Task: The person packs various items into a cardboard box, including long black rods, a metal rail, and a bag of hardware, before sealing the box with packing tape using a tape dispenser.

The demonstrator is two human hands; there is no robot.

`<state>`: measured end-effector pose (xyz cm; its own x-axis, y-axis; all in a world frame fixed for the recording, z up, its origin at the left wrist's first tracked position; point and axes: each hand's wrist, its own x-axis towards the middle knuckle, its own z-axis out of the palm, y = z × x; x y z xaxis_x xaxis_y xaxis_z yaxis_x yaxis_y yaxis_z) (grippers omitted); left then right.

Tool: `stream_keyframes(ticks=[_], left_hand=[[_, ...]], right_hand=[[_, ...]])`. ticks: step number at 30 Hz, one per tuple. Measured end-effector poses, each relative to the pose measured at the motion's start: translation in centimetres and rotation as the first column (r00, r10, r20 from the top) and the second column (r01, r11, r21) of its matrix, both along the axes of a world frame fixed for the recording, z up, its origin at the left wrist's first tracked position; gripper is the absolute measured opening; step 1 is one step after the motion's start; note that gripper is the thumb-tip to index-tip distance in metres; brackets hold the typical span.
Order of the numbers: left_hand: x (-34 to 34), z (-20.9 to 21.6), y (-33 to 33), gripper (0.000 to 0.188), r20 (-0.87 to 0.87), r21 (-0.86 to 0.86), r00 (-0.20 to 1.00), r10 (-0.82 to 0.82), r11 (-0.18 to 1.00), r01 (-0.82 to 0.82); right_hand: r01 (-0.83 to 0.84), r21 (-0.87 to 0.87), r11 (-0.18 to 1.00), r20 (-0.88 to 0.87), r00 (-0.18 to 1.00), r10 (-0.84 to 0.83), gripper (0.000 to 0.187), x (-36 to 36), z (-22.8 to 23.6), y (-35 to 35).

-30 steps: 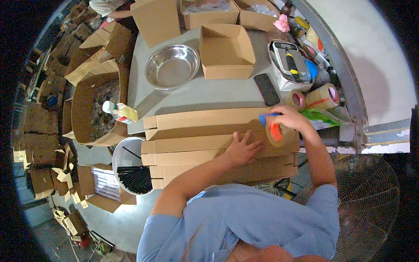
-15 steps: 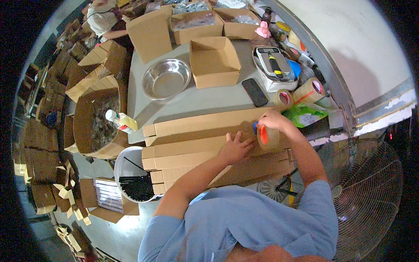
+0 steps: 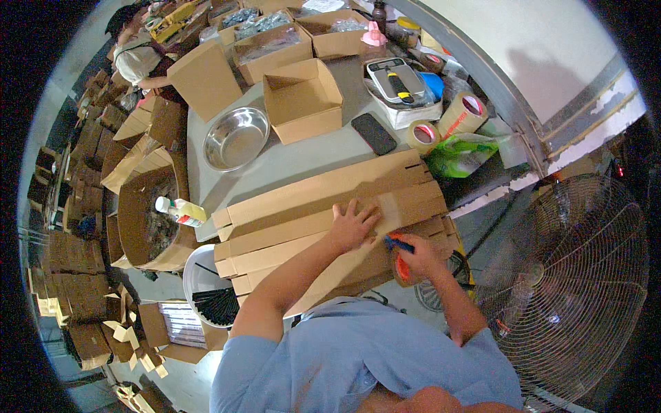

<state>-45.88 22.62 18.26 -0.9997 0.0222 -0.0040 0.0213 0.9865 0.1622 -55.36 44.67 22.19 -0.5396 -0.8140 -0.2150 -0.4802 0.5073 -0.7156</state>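
Observation:
Flattened brown cardboard boxes (image 3: 296, 210) lie in overlapping layers across the near side of the table. My left hand (image 3: 356, 226) rests on the cardboard, fingers spread and pressing it down. Just right of it, my right hand (image 3: 423, 257) is closed round the handle of a blue and orange tape dispenser (image 3: 402, 267), held at the cardboard's near edge. A pale, shiny strip like clear tape (image 3: 390, 206) runs over the cardboard between the hands. The right fingertips are partly hidden by the dispenser.
Beyond the cardboard are a steel bowl (image 3: 236, 140), an open carton (image 3: 303, 124), a phone (image 3: 374, 133) and a scale (image 3: 396, 79) with a cutter on it. Tape rolls (image 3: 463, 115) stand at the right. A bottle (image 3: 181, 210) is left; a large fan (image 3: 564, 275) stands at right.
My right hand has brought the tape dispenser down toward me, from the cardboard's upper face to its near edge. The left hand stays spread on the cardboard. The whole view has shifted.

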Motion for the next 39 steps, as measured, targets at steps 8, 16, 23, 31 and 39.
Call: stream_keyframes(ticks=[8,16,23,31,39], left_hand=[[-5.8,-1.7,5.2,0.065,-0.135,-0.083,0.980,0.145,0.984,-0.157],[-0.8,-3.4,3.0,0.069,-0.320,-0.209,0.917,0.236,0.927,-0.312],[19.6,0.8,-10.4,0.069,-0.010,0.014,0.974,0.226,0.974,-0.226],[25.3,-0.6,-14.4,0.063,-0.034,-0.061,0.985,0.169,0.983,-0.171],[25.9,-0.9,-14.9,0.048,-0.124,0.075,0.976,0.181,0.982,-0.173]], right_hand=[[0.063,0.347,0.936,0.310,0.934,-0.178,0.031,-1.6,-1.4,0.9],[0.021,0.266,0.964,0.370,0.921,-0.122,0.034,6.9,3.1,1.9],[-0.339,0.232,0.912,0.376,0.896,0.238,0.029,11.8,7.3,-10.6],[-0.164,0.091,0.982,-0.085,0.981,0.172,0.029,14.1,4.7,-31.0],[-0.140,0.233,0.962,-0.136,0.975,0.175,0.031,17.2,6.1,-30.3]])
